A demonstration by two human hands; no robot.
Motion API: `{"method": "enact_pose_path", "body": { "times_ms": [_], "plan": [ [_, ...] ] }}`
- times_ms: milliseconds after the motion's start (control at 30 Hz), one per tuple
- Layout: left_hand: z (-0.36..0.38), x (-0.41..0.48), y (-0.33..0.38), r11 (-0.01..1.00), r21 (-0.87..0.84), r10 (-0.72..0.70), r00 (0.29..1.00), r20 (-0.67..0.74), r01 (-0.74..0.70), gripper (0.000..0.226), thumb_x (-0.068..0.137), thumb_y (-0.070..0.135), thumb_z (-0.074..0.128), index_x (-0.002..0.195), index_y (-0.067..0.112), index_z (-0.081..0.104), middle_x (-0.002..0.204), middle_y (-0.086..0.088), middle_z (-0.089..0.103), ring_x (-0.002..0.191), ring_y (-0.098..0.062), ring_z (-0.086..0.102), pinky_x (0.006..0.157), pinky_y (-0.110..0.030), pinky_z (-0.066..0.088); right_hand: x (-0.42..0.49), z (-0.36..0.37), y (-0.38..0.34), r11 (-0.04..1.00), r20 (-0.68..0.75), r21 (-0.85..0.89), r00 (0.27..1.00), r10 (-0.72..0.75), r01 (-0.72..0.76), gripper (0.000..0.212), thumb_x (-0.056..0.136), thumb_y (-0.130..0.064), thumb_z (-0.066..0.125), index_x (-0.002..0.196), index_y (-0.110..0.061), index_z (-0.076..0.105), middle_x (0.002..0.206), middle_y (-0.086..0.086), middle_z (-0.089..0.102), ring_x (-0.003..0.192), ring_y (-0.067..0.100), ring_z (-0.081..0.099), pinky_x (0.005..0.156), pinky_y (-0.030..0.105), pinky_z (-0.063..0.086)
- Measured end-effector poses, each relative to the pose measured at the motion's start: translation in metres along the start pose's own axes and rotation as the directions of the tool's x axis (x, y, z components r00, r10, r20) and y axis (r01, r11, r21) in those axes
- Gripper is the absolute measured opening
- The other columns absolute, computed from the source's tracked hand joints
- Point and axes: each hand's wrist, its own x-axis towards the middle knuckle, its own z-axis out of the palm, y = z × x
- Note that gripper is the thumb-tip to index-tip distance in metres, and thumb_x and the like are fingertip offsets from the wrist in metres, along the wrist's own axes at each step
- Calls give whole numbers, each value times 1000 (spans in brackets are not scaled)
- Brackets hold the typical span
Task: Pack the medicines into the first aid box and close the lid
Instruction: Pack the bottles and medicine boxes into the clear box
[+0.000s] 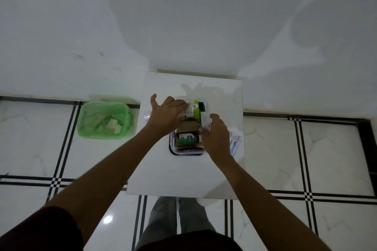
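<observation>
A clear plastic first aid box [184,152] stands on a small white table [183,175]. Inside it lie a brown bottle with a green label [187,139], a brown pack [188,126] and a green and white medicine carton [192,109] at the far end. My left hand [165,116] rests on the far left of the box, fingers on that carton, thumb spread. My right hand [216,137] pinches a white medicine pack [205,119] at the box's right side. A dark lid [173,154] seems to lie under the box.
A blue and white medicine strip [235,142] lies on the table right of the box, and a small packet [147,115] peeks out left of my left wrist. A green bin [104,120] with a bag and white scraps stands on the floor to the left.
</observation>
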Motion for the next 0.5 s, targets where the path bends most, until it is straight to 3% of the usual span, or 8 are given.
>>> {"method": "enact_pose_path", "body": {
  "times_ms": [100, 167, 267, 333, 500],
  "plan": [
    [1, -3, -1, 996, -85, -7, 999, -39, 4, 43, 84, 37, 60, 122, 18, 60, 124, -2, 64, 116, -25, 56, 102, -67, 23, 3, -1, -1, 1000, 22, 19, 1000, -1, 0, 43, 85, -19, 68, 120, -6, 47, 106, 14, 60, 95, 28, 57, 70, 29, 41],
    [-1, -8, -3, 982, -189, -47, 990, -129, 22, 44, 85, 40, 53, 121, 17, 61, 122, -3, 65, 114, -26, 57, 101, -57, 32, 7, -7, 2, 998, 41, 63, 999, -2, -1, 49, 82, -27, 72, 120, -6, 50, 101, 12, 62, 89, 26, 58, 70, 34, 47],
    [0, -18, -16, 895, -429, -243, 939, -243, 120, 33, 87, 24, 57, 117, 10, 62, 117, -11, 66, 107, -29, 57, 94, -38, 41, 15, -22, 17, 988, -37, 150, 999, 40, -34, 37, 85, -25, 70, 115, -4, 59, 98, 14, 69, 89, 29, 65, 79, 40, 55],
    [5, -25, -29, 819, -514, -380, 913, -148, 257, 33, 87, 13, 59, 119, 6, 59, 119, -16, 63, 111, -34, 54, 96, -38, 40, 21, -29, 39, 997, -71, 69, 996, 50, -45, 28, 86, -15, 67, 113, -6, 61, 103, 14, 68, 95, 29, 64, 83, 38, 52],
    [28, -25, -56, 735, -470, -470, 867, 167, 489, 53, 79, 7, 69, 128, 1, 51, 130, -23, 55, 120, -38, 49, 103, -42, 37, 31, -26, 85, 957, 185, -246, 962, 201, -153, 56, 75, -21, 78, 123, -11, 52, 125, 16, 49, 118, 33, 45, 89, 42, 46]
  ]
}}
